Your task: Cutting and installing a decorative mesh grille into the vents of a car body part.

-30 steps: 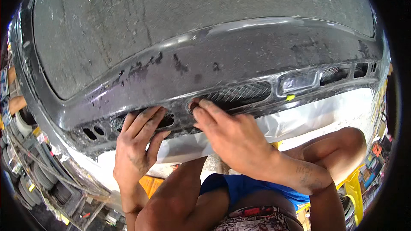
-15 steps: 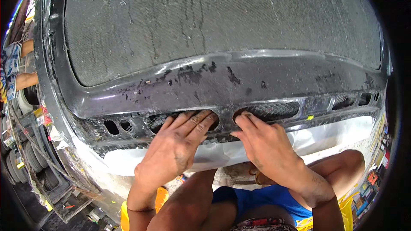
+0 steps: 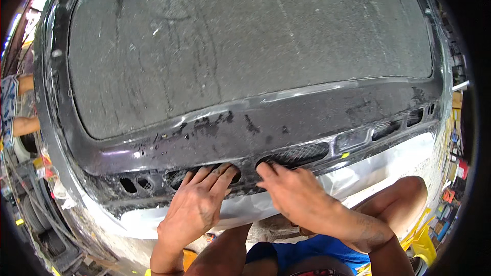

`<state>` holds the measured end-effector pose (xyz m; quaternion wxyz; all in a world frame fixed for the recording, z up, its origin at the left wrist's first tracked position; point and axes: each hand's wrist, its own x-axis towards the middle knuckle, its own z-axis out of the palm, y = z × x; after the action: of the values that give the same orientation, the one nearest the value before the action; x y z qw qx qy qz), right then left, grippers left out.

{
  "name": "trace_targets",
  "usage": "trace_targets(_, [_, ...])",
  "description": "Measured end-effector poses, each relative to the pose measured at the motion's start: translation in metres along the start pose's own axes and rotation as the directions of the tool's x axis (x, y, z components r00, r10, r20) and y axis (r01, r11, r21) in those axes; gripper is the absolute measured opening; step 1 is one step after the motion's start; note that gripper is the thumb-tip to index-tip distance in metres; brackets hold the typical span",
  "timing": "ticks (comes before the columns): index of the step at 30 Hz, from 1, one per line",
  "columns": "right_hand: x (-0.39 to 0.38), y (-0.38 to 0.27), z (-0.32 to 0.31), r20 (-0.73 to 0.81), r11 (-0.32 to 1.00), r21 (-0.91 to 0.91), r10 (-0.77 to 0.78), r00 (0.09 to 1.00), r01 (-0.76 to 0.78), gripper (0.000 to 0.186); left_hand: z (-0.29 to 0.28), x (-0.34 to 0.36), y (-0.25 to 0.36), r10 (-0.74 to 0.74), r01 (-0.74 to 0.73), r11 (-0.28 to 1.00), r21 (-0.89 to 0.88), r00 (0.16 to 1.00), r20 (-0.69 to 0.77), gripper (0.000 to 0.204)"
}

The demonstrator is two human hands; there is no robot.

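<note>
A dark, scuffed vehicle body panel (image 3: 307, 112) spans the view, with a row of slotted openings along its lower band. My left hand (image 3: 197, 202) grips the rim of a slot left of centre, fingers hooked over into it, tips hidden. Just right of centre, my right hand (image 3: 289, 194) has curled fingers on the end of a longer mesh-backed slot (image 3: 302, 152), fingertips partly hidden. Crumpled white sheeting (image 3: 383, 158) runs under the openings. A small yellow bit (image 3: 346, 155) sits below the right slots.
Another person's limbs (image 3: 23, 125) show at the far left edge. Tires and dark frames (image 3: 38, 214) are piled at the lower left, small assorted items (image 3: 452, 184) at the right edge. A yellow object (image 3: 423, 248) lies at lower right, beside my bent knee (image 3: 409, 194).
The view has tilted and shifted, showing more of the grey upper surface. My left fingers sit further inside their slot than a second ago; my right hand stays at the same slot end.
</note>
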<state>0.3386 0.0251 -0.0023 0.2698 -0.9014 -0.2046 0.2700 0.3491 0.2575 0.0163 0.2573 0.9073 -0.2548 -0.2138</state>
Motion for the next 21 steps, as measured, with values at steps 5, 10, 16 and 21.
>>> trace_targets(5, [-0.019,0.007,0.008,-0.225,0.99,0.108,-0.068,0.972,0.094,0.036,0.001,0.001,-0.003,0.01,-0.011,1.0,0.025,1.0,0.019,0.045])
trace_targets(10, [-0.042,0.021,-0.014,-0.272,0.987,0.105,-0.092,0.958,0.125,0.038,-0.001,0.004,-0.001,-0.026,0.026,1.0,0.005,0.999,0.046,0.042])
trace_targets(16, [-0.039,0.044,-0.046,-0.438,0.974,0.097,-0.142,0.888,0.204,0.045,-0.003,0.001,-0.002,-0.061,0.062,0.998,-0.004,0.995,0.083,0.043])
trace_targets(21, [-0.006,0.049,-0.068,-0.505,0.985,-0.037,-0.164,0.847,0.169,0.043,-0.004,0.004,0.0,-0.076,0.078,0.997,-0.016,0.992,0.103,0.044])
